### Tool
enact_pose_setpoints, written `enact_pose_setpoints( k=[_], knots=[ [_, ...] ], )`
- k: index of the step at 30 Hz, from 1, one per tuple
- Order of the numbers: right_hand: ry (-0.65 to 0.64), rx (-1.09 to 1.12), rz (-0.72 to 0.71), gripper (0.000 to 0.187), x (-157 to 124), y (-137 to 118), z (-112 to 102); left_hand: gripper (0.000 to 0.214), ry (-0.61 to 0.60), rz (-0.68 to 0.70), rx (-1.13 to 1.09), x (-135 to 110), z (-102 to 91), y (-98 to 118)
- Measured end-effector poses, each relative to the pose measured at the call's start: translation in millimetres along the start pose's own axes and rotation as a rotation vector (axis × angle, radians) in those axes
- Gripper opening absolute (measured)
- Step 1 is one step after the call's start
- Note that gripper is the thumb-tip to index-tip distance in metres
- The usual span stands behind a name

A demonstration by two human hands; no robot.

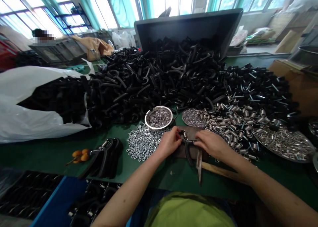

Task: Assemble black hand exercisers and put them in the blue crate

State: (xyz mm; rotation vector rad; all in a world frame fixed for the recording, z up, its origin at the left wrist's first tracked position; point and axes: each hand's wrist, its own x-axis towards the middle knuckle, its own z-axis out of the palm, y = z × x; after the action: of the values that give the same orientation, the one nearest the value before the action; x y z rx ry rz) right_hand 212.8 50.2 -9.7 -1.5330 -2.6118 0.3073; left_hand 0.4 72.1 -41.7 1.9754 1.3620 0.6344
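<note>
Over a flat metal plate (194,131), my two hands hold a partly assembled hand grip strengthener (188,154) with a black curved handle and a coil spring (184,134) at its top. My left hand (170,142) pinches its left side near the spring. On the other side, the fingers of my right hand (211,142) are closed at the end of a dark rod or handle part; the exact contact is partly hidden. Just below lies a hammer, its steel head (199,165) by the plate and its wooden handle (221,172) passing under my right forearm.
Loose nuts (142,142) and a metal bowl of small pins (159,118) lie left of the plate. Springs (231,124) and a tray of metal pins (288,144) spread rightward. Black handles (159,74) pile behind. Finished grips (106,157) stand beside orange fruits (80,155).
</note>
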Motion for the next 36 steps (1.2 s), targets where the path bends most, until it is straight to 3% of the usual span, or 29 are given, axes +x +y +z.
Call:
enact_pose_setpoints(
  k=[2, 5, 9, 11, 14, 18, 21, 24, 27, 30, 36],
  knots=[
    [-0.021, 0.023, -0.003, 0.010, -41, 8, 2, 0.037, -0.046, 0.040, 0.052, 4, -3.3, 1],
    [-0.059, -0.053, 0.066, 0.021, -91, 16, 23, 0.036, -0.089, 0.102, 0.134, 9, -5.6, 2],
    [0.035, -0.112, 0.132, 0.015, -118, 22, 49, 0.035, -0.131, 0.172, 0.341, 13, -3.5, 9],
    [0.064, -0.077, 0.149, 0.012, -118, 25, 44, 0.032, -0.150, 0.239, 0.509, 14, -0.8, 15],
    [0.056, 0.068, 0.156, 0.020, -107, 27, 19, 0.026, -0.179, 0.341, 0.684, 13, 3.2, 22],
    [0.129, 0.314, 0.199, 0.035, -71, 18, -8, 0.017, -0.113, 0.286, 0.721, 3, 6.9, 16],
    [0.177, 0.421, 0.224, 0.039, -35, 11, -5, 0.020, -0.020, 0.239, 0.687, -7, 12.1, 5],
    [0.103, 0.401, 0.230, 0.036, -13, 10, 8, 0.022, 0.057, 0.275, 0.551, -16, 19.2, -7],
    [0.109, 0.367, 0.227, 0.036, -17, 9, 13, 0.021, 0.144, 0.283, 0.356, -24, 24.2, -14],
    [0.181, 0.357, 0.203, 0.040, -33, 0, 12, 0.039, 0.209, 0.169, 0.214, -30, 25.6, -18],
    [0.091, 0.200, 0.164, 0.039, -56, -16, 28, 0.040, 0.135, 0.031, 0.304, -34, 23.5, -12]
  ],
)
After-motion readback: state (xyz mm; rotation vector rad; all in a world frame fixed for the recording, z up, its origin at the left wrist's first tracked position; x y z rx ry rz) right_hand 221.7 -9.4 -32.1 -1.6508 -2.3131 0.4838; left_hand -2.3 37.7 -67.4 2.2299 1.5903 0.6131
